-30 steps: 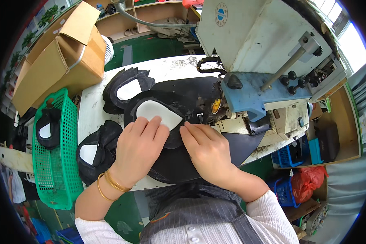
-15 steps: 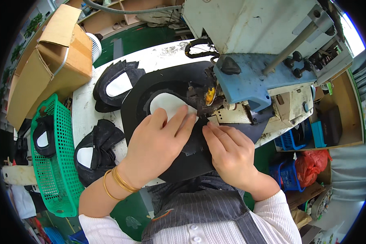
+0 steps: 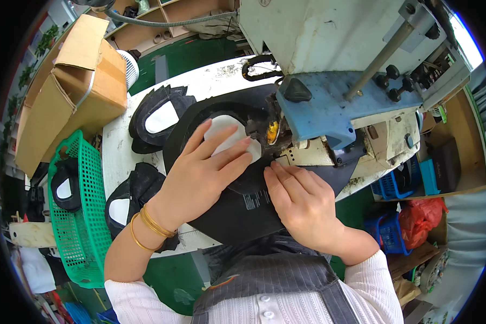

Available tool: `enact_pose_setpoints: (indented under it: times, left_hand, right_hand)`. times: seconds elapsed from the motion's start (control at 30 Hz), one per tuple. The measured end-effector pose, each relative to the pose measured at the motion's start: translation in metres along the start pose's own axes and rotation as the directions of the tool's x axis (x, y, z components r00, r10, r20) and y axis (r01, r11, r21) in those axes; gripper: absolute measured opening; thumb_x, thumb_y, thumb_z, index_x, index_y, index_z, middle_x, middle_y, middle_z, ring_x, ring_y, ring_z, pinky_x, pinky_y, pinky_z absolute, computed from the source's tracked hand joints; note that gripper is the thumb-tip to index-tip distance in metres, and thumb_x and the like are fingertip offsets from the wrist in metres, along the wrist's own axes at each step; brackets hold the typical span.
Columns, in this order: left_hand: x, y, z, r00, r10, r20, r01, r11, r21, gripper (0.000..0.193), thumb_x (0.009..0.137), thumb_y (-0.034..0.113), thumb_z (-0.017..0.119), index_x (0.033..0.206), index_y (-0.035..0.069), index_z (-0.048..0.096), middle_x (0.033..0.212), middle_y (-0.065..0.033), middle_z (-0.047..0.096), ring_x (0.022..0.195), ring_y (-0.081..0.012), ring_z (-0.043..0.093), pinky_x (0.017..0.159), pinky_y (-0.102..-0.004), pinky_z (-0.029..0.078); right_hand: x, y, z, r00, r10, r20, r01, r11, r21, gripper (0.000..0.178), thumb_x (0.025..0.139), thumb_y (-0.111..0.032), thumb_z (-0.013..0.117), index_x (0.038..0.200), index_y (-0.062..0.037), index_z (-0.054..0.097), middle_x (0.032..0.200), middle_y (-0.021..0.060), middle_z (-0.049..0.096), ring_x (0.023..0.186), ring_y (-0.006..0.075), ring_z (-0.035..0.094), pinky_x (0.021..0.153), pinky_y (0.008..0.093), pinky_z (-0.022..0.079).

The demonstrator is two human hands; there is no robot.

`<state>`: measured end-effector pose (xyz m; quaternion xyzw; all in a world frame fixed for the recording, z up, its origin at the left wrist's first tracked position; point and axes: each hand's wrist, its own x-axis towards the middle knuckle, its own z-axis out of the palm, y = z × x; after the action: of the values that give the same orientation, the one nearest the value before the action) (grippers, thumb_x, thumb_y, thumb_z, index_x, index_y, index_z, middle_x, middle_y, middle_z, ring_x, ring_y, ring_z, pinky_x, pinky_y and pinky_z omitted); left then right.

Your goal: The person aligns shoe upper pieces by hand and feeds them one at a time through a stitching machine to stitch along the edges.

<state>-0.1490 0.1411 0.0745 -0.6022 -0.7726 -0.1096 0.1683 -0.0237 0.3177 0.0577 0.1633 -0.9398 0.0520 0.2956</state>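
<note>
In the head view, a black shoe upper's white pad [image 3: 220, 122] is covered by the left hand [image 3: 205, 178], fingers spread, nearer the black plate's [image 3: 227, 229] far edge. The right hand's [image 3: 308, 208] fingers are bunched; any pinch cannot be told. Fingertips could be caught by the machine [image 3: 329, 110] if slid too far rightward. The pad's long axis is slanted, far left to near right.

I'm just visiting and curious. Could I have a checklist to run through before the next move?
1. Left hand spread over the white patch: ok.
2. White patch fully uncovered: not ok, fingers partly cover it.
3. Right hand well away from the metal plate: not ok, fingertips are close.
4. Machine touching the black material: cannot tell.
5. Gold bangles apart from the machine: ok.
</note>
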Motion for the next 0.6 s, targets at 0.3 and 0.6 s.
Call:
enact_pose_setpoints:
  times: [0.3,0.6]
  left_hand:
    - [0.004,-0.002,0.0,1.0,0.012,0.013,-0.011,0.997,-0.075,0.046,0.07,-0.003,0.057,0.115,0.006,0.065,0.118,-0.0083,0.064,0.115,-0.0276,0.059,0.101,-0.0427,0.047]
    - [0.002,-0.002,0.002,1.0,-0.029,0.009,0.029,0.998,-0.054,0.053,0.065,-0.009,0.055,0.115,0.007,0.066,0.117,-0.0086,0.065,0.116,-0.0275,0.059,0.101,-0.0415,0.048]
  right_hand:
    - [-0.008,-0.001,-0.002,0.996,0.085,-0.028,-0.079,0.985,0.155,0.036,0.072,-0.012,0.069,0.102,0.0075,0.062,0.106,0.0203,0.064,0.097,0.0306,0.063,0.08,0.0374,0.054]
    - [-0.009,-0.008,-0.002,0.987,0.158,0.008,-0.158,0.975,0.159,0.041,0.074,-0.018,0.076,0.105,0.0059,0.064,0.111,0.0166,0.065,0.1,0.03,0.062,0.082,0.0372,0.052]
